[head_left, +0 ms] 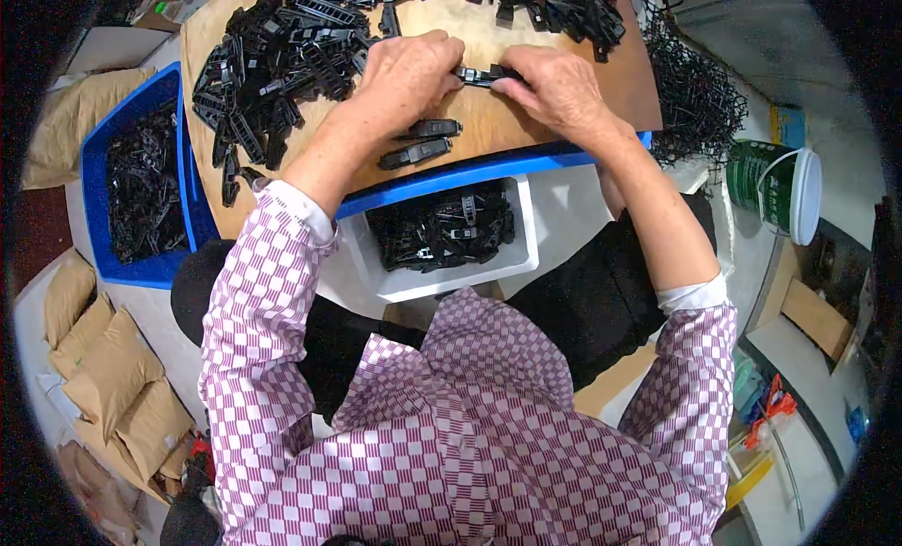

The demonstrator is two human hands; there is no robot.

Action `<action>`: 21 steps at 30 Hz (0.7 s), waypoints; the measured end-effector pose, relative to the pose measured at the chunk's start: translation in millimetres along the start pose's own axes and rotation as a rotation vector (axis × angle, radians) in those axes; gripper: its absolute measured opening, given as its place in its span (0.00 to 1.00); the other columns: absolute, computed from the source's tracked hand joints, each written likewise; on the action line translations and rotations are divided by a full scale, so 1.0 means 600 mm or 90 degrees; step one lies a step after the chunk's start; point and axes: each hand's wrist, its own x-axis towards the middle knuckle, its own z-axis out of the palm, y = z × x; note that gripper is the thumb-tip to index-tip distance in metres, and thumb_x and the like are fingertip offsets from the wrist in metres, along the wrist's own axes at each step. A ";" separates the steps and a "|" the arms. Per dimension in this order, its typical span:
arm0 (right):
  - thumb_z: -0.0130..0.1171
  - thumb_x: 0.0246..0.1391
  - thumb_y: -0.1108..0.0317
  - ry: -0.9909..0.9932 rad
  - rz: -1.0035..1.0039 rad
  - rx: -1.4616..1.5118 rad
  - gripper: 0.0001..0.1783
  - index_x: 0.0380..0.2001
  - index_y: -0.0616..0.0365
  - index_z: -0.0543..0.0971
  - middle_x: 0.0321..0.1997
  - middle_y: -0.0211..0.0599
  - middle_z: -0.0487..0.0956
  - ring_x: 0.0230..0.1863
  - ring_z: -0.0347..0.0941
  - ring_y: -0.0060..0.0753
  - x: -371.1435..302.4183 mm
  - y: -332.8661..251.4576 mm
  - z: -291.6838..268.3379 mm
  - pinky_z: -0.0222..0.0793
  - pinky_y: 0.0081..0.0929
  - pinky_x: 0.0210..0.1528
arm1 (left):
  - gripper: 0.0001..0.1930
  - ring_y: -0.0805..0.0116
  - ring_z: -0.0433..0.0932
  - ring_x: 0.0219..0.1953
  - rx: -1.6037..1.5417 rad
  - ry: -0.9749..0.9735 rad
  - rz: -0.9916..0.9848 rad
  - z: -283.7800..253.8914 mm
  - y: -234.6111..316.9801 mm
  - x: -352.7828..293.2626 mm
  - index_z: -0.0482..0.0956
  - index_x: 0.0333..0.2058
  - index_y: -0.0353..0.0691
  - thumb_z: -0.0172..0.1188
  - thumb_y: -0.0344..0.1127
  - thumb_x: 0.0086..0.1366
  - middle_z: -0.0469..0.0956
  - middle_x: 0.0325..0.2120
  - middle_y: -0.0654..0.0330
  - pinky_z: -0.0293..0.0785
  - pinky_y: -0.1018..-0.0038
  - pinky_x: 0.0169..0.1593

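The left hand [412, 74] and right hand [556, 87] have their fingers [517, 92] clamped on opposite ends of a black part [483, 76] over the counter [507, 123], beyond two similar pieces [415, 154].

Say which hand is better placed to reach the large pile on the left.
Likely the left hand: it is beside that pile of black parts, while the right hand is farther across.

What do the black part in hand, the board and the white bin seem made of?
Black part: probably plastic, dark with glossy highlights.
Board: likely wood, dull, tan with grain-like streaks.
White bin: plastic or foam, uncertain; smooth, thick-rimmed.
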 end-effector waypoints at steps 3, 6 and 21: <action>0.62 0.54 0.58 -0.038 0.080 -0.006 0.13 0.36 0.53 0.75 0.25 0.39 0.78 0.28 0.76 0.46 -0.006 -0.007 -0.017 0.71 0.38 0.31 | 0.11 0.51 0.78 0.35 -0.008 0.012 0.030 0.001 -0.005 -0.001 0.75 0.34 0.41 0.64 0.37 0.56 0.76 0.30 0.56 0.73 0.57 0.36; 0.62 0.54 0.57 -0.024 0.050 -0.007 0.13 0.36 0.53 0.74 0.23 0.39 0.78 0.27 0.76 0.46 -0.010 -0.005 -0.005 0.71 0.38 0.29 | 0.11 0.51 0.78 0.35 -0.021 0.032 0.055 0.003 -0.010 0.000 0.74 0.33 0.41 0.64 0.37 0.55 0.76 0.29 0.56 0.73 0.57 0.36; 0.60 0.56 0.57 -0.129 0.030 -0.003 0.13 0.36 0.53 0.72 0.23 0.43 0.77 0.29 0.77 0.50 0.002 -0.004 -0.011 0.70 0.43 0.31 | 0.08 0.56 0.80 0.37 0.013 0.010 0.068 -0.012 -0.008 0.002 0.79 0.29 0.40 0.66 0.36 0.53 0.80 0.29 0.56 0.75 0.61 0.42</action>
